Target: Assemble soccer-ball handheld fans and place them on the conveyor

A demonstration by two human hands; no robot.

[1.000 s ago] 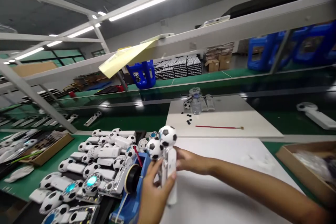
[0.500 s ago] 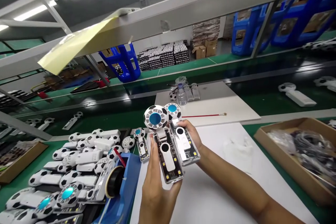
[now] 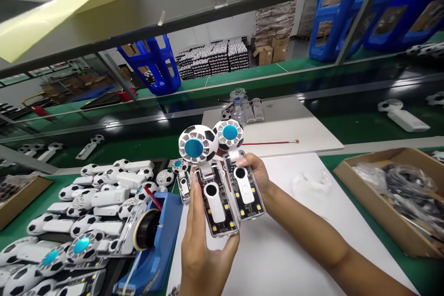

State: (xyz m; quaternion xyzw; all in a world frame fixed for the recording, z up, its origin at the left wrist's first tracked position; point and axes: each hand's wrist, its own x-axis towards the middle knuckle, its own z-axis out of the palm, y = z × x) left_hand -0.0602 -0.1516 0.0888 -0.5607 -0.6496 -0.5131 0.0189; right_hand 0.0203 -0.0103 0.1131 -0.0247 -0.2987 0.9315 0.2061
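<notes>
My left hand is wrapped round a handheld fan with a clear body, dark circuit board and football-patterned head with a blue centre. In my right hand is a second, similar fan, gripped near its neck, thumb on the front. Both fans are upright, side by side, heads leaning left, with their bodies close together. Behind my left fingers, a smaller-looking fan of the same kind lies at the edge of the white sheet.
Rows of white football fans lie at left, beside a blue tape dispenser. A cardboard box of bagged parts stands right. Behind are a board, a red brush, a bottle and a conveyor.
The view has tilted downward. The right fan has turned, so its board shows with less glare, and the two fan heads have moved slightly left and up. Both hands keep their holds.
</notes>
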